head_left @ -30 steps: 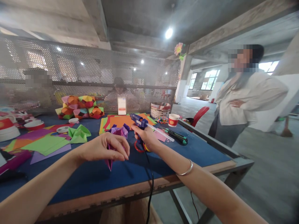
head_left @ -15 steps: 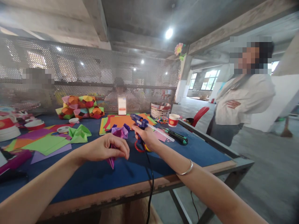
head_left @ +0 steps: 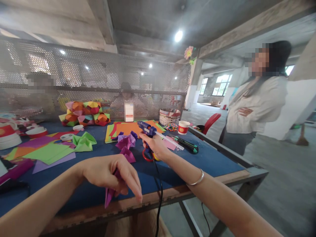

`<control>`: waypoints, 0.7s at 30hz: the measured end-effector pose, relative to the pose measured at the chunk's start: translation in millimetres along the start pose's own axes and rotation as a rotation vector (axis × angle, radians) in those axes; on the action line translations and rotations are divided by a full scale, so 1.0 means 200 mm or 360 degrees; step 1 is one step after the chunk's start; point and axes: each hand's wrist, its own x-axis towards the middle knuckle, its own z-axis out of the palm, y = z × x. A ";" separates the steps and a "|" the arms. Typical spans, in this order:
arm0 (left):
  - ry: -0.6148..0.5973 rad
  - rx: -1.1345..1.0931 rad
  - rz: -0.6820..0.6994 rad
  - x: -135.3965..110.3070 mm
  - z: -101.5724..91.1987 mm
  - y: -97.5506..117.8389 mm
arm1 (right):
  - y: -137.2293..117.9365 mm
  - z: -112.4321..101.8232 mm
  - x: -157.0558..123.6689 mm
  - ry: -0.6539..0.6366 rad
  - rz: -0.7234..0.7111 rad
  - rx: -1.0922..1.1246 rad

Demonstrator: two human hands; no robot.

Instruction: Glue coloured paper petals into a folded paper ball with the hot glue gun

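A pointed purple folded-paper piece (head_left: pixel 109 193) hangs tip-down over the blue worktop's (head_left: pixel 212 161) near edge, pinched by the left hand (head_left: pixel 112 172). The right hand (head_left: pixel 155 144) grips a blue glue gun (head_left: pixel 148 129) upright.

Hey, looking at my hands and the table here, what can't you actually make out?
All in the head view:
The purple paper: upper part hidden inside the left hand; its fold unclear.
The glue gun trigger: covered by the right hand.
The black cord: cut off by the bottom edge.
The paper cup print: too small.
Figures behind the mesh screen: blurred.
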 end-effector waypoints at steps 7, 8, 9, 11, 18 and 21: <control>0.1011 0.0167 -0.0149 -0.08 -0.20 -0.05 | -0.01 0.00 0.00 0.0007 0.0018 -0.0050; 0.1203 0.0290 -0.0221 -0.08 -0.22 -0.07 | -0.02 0.00 -0.01 0.0010 0.0020 -0.0075; 0.1327 0.0451 -0.0297 -0.07 -0.23 -0.09 | -0.03 0.00 -0.01 0.0013 0.0014 -0.0099; 0.1364 0.0766 -0.0447 -0.05 -0.24 -0.13 | -0.04 0.00 -0.02 0.0004 0.0005 -0.0140; 0.1204 0.1117 -0.0794 -0.02 -0.21 -0.22 | -0.03 0.00 -0.02 -0.0003 0.0040 -0.0137; 0.1191 0.1156 -0.0793 -0.02 -0.21 -0.25 | -0.03 0.01 -0.02 -0.0025 0.0024 -0.0123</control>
